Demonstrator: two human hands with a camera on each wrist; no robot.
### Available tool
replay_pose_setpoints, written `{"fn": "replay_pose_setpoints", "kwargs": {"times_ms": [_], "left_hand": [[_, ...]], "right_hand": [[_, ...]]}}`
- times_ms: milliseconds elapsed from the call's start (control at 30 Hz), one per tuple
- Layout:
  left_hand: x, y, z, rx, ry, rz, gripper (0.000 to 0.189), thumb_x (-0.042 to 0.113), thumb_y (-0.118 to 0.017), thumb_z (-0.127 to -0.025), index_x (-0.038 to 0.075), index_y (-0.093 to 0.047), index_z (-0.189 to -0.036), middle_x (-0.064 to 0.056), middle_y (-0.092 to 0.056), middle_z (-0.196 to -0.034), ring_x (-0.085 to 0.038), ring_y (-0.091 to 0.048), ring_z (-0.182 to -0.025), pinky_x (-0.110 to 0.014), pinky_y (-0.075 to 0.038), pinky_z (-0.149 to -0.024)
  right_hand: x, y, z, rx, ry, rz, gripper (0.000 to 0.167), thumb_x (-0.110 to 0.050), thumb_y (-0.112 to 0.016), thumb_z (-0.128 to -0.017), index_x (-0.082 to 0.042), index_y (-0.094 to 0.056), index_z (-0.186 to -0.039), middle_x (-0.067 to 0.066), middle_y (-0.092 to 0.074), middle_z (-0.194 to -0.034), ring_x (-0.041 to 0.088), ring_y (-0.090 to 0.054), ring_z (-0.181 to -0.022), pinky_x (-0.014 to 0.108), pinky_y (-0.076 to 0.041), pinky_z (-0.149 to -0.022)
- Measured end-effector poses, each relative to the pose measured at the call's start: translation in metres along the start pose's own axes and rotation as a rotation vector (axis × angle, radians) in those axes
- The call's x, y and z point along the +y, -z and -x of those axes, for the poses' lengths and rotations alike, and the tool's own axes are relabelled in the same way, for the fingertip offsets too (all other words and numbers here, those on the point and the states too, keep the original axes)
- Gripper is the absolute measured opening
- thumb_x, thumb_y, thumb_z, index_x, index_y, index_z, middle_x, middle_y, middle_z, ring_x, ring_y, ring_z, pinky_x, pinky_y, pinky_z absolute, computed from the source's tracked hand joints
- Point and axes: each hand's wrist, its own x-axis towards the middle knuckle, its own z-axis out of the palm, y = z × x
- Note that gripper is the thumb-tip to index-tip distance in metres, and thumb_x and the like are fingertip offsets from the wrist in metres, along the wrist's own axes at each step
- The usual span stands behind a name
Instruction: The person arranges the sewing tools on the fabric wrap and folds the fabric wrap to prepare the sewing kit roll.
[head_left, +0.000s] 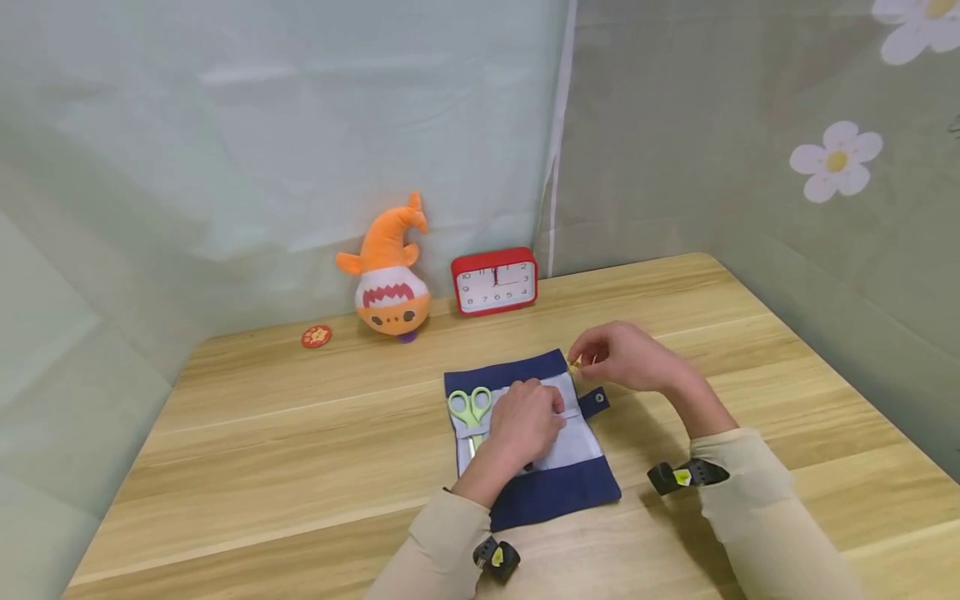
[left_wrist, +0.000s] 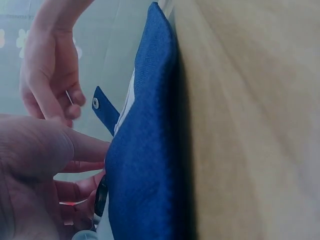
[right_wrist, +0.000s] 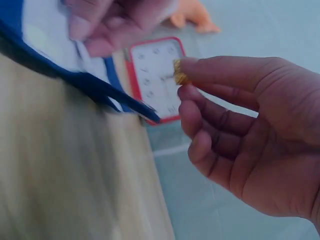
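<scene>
An unfolded navy fabric pouch [head_left: 557,493] with a pale grey lining lies on the table. Green-handled scissors [head_left: 470,408] sit under a band at its left side. Over the lining, my left hand [head_left: 525,414] has curled fingers at the grey band [head_left: 572,414], seeming to pinch it; the grip is partly hidden. A dark object [left_wrist: 101,196] shows beside those fingers in the left wrist view. Above the pouch's far right corner, my right hand [head_left: 626,357] pinches a small glittery gold piece [right_wrist: 180,72] between thumb and forefinger. Its exact kind is unclear.
A snap tab [head_left: 594,402] sticks out from the pouch's right side. Along the back stand a red clock [head_left: 495,282] and an orange plush toy [head_left: 392,271]. A round red disc [head_left: 317,336] lies to their left on the wooden table [head_left: 300,467].
</scene>
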Motion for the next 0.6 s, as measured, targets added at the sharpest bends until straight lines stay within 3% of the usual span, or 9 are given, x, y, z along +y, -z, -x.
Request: {"fn": "replay_pose_setpoints", "kwargs": {"times_ms": [233,600], "left_hand": [[-0.001,0.000,0.001,-0.006,0.001,0.015,0.005,0.026,-0.079,-0.095,0.020,-0.079,-0.095,0.000,-0.069,-0.094,-0.024,-0.063,-0.096,-0.035,-0.052,-0.074],[-0.002,0.000,0.001,0.027,-0.017,0.000,0.007,0.021,-0.075,-0.097,0.020,-0.082,-0.095,-0.001,-0.070,-0.091,-0.023,-0.064,-0.093,-0.034,-0.052,-0.071]], "right_hand": [[0.001,-0.023,-0.009,-0.124,-0.023,0.104,0.013,-0.002,-0.079,-0.087,-0.010,-0.076,-0.097,0.001,-0.067,-0.081,0.016,-0.059,-0.076,0.030,-0.051,-0.068],[0.002,-0.032,-0.013,-0.175,-0.054,0.130,0.015,-0.001,-0.081,-0.086,-0.011,-0.075,-0.097,0.002,-0.065,-0.082,0.017,-0.058,-0.076,0.031,-0.049,-0.071]]}}
